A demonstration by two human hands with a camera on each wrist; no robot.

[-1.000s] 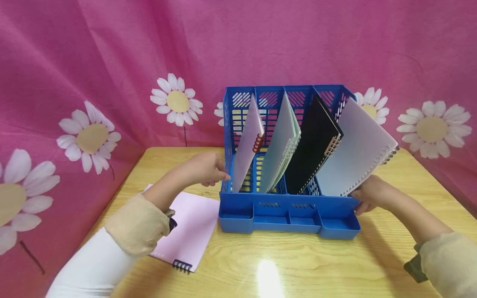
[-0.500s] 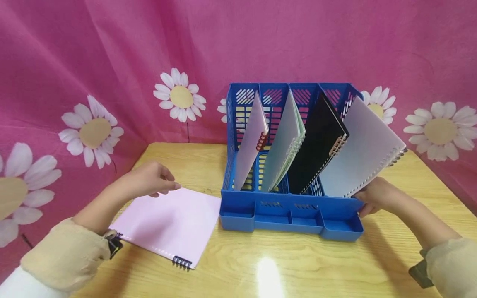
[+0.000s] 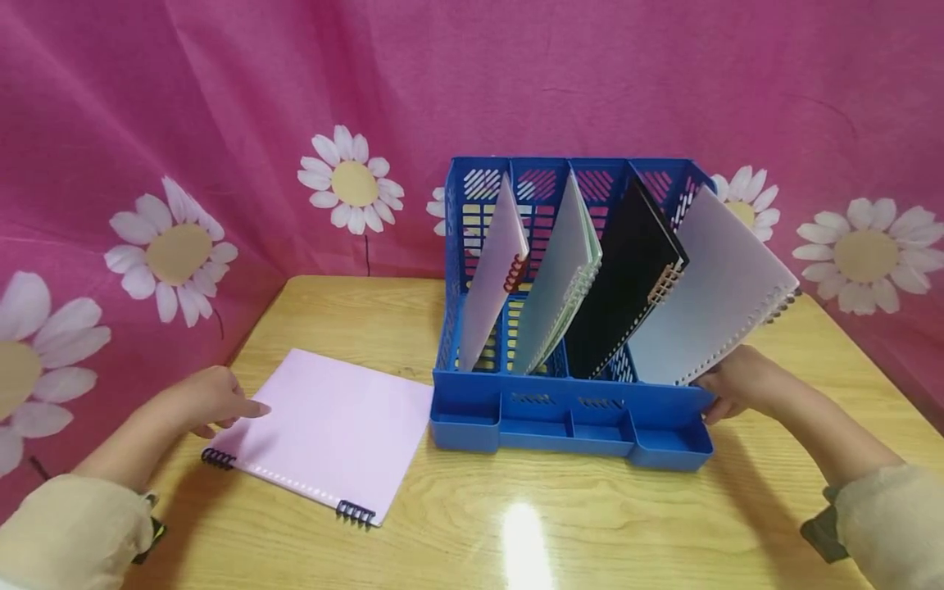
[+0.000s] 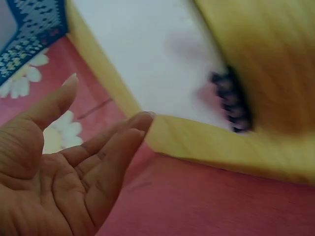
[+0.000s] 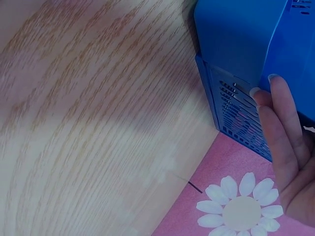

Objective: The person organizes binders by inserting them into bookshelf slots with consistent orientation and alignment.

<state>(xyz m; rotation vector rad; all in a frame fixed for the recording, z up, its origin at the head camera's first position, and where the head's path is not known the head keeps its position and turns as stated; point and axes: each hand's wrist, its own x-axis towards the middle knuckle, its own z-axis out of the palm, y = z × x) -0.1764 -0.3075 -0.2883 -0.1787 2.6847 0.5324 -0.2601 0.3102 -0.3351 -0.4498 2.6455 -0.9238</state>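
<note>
A pink spiral notebook [image 3: 332,426] with black rings lies flat on the table at the left. My left hand [image 3: 206,403] hovers over its left edge, fingers apart from it; in the left wrist view the hand [image 4: 64,172] is spread and holds nothing. A blue file rack [image 3: 571,418] stands right of the middle. My right hand [image 3: 741,381] grips its right front edge, with fingers on the outside in the right wrist view and the thumb hidden. Upright in the rack's slots lean a pink notebook [image 3: 492,270], a pale green one [image 3: 556,279], a black one [image 3: 619,283] and a pale lilac one [image 3: 708,287].
The wooden table [image 3: 450,524] carries rack and notebook. A pink cloth [image 3: 590,74] printed with daisies hangs behind it and at both sides. Small trays [image 3: 465,422] run along the rack's front.
My left hand has moved left and toward me from the rack's left side, across to the left edge of the flat notebook. My right hand stays at the rack's edge.
</note>
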